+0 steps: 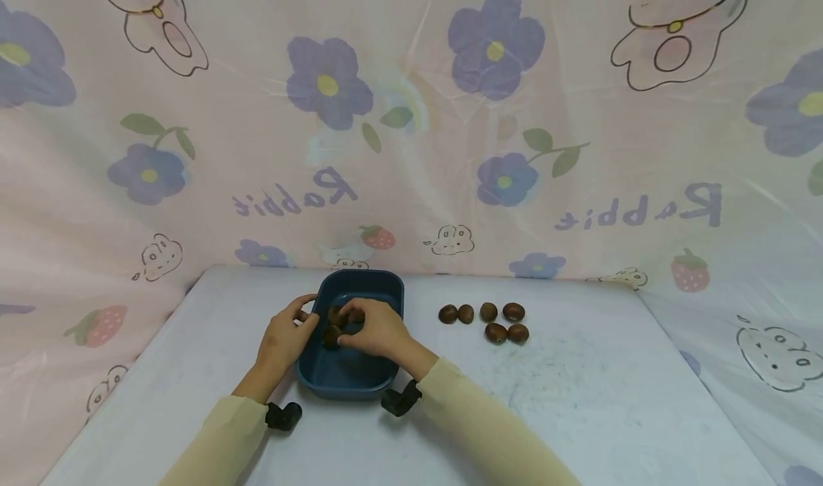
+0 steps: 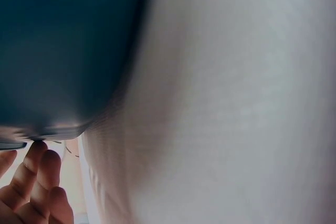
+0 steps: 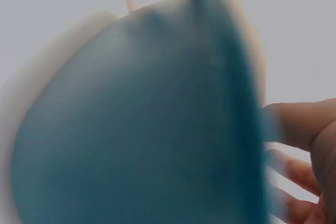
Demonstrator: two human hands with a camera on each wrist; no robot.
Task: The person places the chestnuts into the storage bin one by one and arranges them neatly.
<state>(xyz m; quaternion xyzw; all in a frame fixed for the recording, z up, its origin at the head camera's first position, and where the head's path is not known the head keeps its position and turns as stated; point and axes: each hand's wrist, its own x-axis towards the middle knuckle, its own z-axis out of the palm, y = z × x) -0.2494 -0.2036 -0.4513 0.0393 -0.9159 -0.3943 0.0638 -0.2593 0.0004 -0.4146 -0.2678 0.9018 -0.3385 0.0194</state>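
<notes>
"Flowered cloth [image 1: 398, 157] hung behind the white table [image 1: 598, 393]. The grip?"

"Right hand [image 1: 381, 329] curved over chestnuts [image 1: 331, 336] in the tub [image 1: 347, 393]; pinching, I couldn't tell. Left hand [image 1: 284, 336], fingers loose, touched its left wall. Six more chestnuts [image 1: 496, 333] lay right."

"Risk?"

"A careless nudge might have slid the tub."

"Rabbit" printed twice on the backdrop cloth [image 1: 411, 36], purple letters, running right to left, i.e. backwards. Left "Rabbit" [image 1: 292, 196] slants, sits above the left half of the table's [image 1: 579, 386] back edge. Right "Rabbit" [image 1: 643, 209] sits above the back right corner. Nothing else readable; wrist views show no legible text.
</notes>
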